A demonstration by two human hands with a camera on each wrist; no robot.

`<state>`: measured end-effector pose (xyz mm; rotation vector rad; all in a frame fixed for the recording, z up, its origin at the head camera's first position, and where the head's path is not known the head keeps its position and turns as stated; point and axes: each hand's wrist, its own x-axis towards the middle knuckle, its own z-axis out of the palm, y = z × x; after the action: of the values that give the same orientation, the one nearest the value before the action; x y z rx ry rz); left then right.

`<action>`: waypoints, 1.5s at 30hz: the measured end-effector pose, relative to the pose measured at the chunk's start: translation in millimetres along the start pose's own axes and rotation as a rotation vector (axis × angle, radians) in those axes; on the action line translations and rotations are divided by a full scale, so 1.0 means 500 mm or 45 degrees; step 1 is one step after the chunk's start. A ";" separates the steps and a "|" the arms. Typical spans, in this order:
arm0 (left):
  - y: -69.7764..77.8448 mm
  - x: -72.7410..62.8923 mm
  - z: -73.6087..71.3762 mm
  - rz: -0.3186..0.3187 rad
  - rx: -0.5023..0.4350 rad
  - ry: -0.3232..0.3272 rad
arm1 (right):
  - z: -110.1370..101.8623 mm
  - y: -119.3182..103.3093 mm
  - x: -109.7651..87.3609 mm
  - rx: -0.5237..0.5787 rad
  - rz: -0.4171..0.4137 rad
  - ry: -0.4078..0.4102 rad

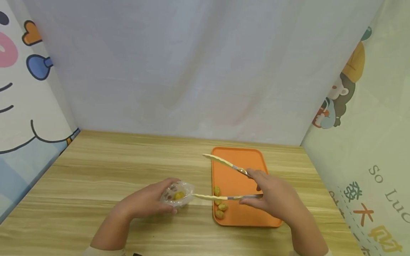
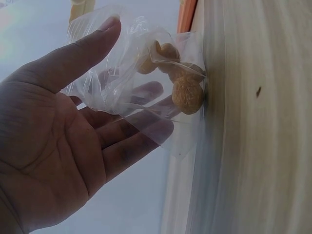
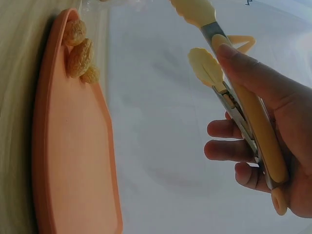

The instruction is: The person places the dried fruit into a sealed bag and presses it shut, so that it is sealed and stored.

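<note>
My left hand (image 1: 145,201) holds a clear plastic bag (image 2: 105,90) between thumb and fingers, low over the wooden table. Several wrinkled, yellow-brown round pieces (image 2: 187,95) lie in the bottom of the bag. In my right hand (image 1: 278,193) is a pair of yellow tongs (image 3: 258,126) with metal parts, its two arms spread apart. One tong tip reaches the bag's mouth in the head view, while the other points up over the tray; no piece shows between them. More such pieces (image 3: 80,57) sit along the left edge of the orange tray (image 1: 245,217).
The tray lies flat on the wooden table (image 1: 112,167), right of the bag. A pale cloth (image 1: 160,71) hangs behind the table. Printed panels stand at the left (image 1: 38,99) and right (image 1: 362,149).
</note>
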<state>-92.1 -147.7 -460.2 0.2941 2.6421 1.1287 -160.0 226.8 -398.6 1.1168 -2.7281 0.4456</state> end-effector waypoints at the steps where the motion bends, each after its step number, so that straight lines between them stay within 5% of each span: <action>1: 0.000 0.000 0.000 -0.004 0.001 0.002 | -0.004 0.003 -0.001 0.006 0.035 -0.022; 15: -0.004 -0.006 -0.003 -0.008 0.023 0.034 | -0.067 0.037 -0.018 0.065 0.401 -0.371; 28: -0.008 -0.004 -0.008 -0.032 0.034 0.039 | -0.074 0.045 -0.027 0.034 0.385 -0.538; 45: -0.010 -0.001 -0.004 -0.014 0.017 0.019 | -0.066 0.043 -0.030 0.079 0.400 -0.610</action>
<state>-92.7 -152.8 -462.5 0.2749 2.6618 1.1142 -163.5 262.1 -375.8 0.9008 -3.3545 0.3363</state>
